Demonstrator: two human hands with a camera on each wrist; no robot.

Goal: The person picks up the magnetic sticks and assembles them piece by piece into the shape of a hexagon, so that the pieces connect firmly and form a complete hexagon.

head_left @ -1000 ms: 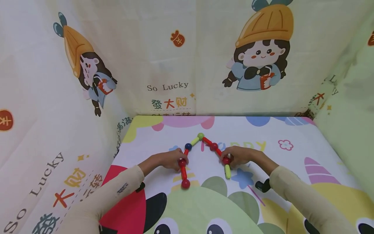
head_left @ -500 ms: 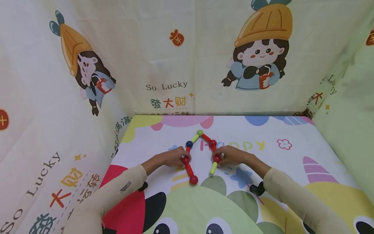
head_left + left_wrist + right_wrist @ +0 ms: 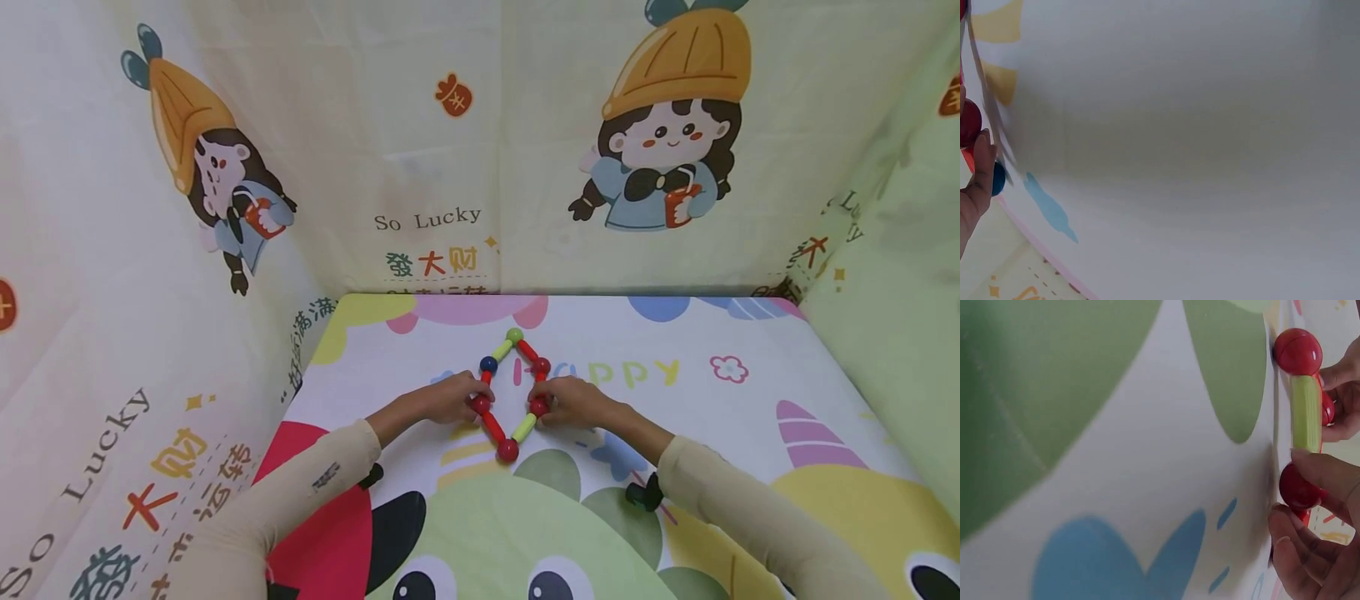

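A six-sided ring of coloured balls and rods lies on the table. Its green ball (image 3: 513, 334) is at the far point, a blue ball (image 3: 488, 365) at the far left, and a red ball (image 3: 507, 451) at the near point. My left hand (image 3: 456, 398) pinches the red ball (image 3: 969, 124) at the ring's left corner. On the opposite side, my right hand (image 3: 576, 402) grips another red ball (image 3: 1299, 486) between thumb and fingers. A light-green rod (image 3: 1305, 412) runs from that ball to the near red ball, touching it. Fingers partly hide the red side rods.
A printed cartoon mat (image 3: 750, 433) covers the table. Behind it and at both sides hangs a cream patterned cloth (image 3: 540, 250). A black strap piece (image 3: 645, 493) sits at the right cuff.
Both hands have moved closer together, the right one leftward. The open chain has become a closed ring, with the light-green rod's free end now meeting the near red ball.
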